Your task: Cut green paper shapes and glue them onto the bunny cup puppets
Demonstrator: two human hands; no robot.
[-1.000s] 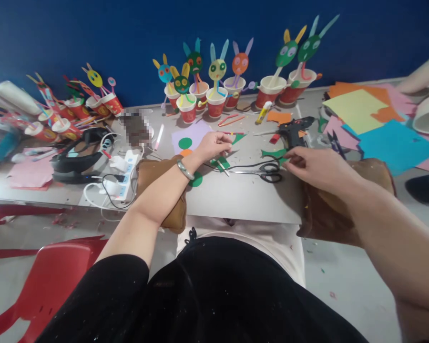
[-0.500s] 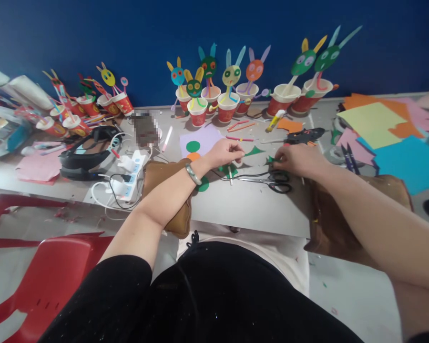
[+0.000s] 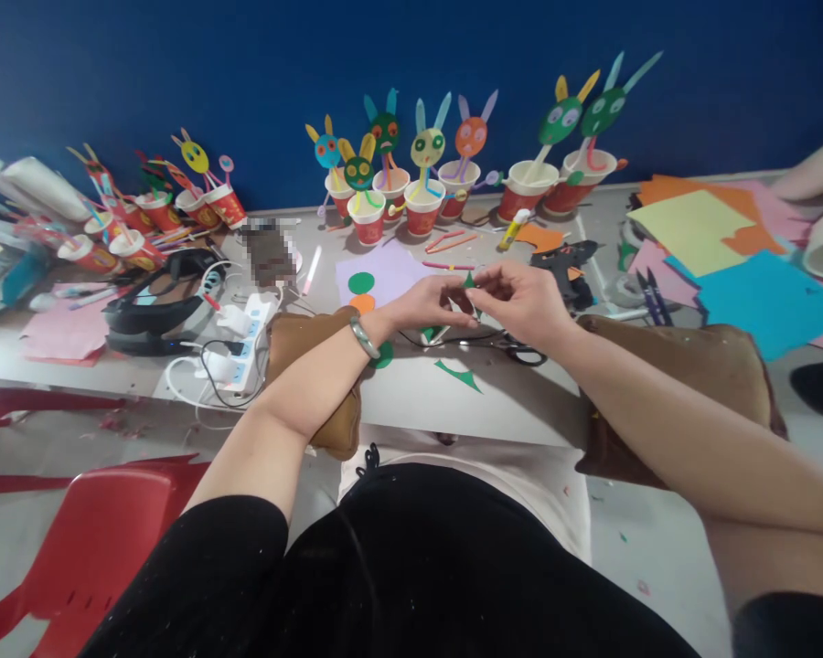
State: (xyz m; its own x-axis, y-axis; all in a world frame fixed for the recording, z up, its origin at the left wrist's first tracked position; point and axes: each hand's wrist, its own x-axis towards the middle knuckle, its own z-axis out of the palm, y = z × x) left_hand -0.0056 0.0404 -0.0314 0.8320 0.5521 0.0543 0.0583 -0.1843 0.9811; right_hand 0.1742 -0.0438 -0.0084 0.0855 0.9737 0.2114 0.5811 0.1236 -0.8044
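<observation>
My right hand (image 3: 518,294) pinches a small green paper scrap (image 3: 469,281) over the table. Close against it from the left is my left hand (image 3: 433,303), fingers curved and apart; whether it also touches the scrap cannot be made out. Another green scrap (image 3: 461,375) lies on the table below the hands. Green circles (image 3: 361,282) and an orange circle (image 3: 362,304) lie by a purple sheet (image 3: 386,265) to the left. Scissors (image 3: 527,355) rest beneath my right wrist, partly hidden.
Red paper cups (image 3: 423,219) with paper figures line the wall. A power strip (image 3: 252,343), black headset (image 3: 152,315) and brown cushion (image 3: 329,366) are at left. Coloured paper (image 3: 772,306) and another cushion (image 3: 686,375) lie right. Another person's arm (image 3: 816,169) reaches in at upper right.
My right hand has moved left with a green scrap, up to my left hand. One green scrap now lies nearer the table's front edge. The view has shifted slightly.
</observation>
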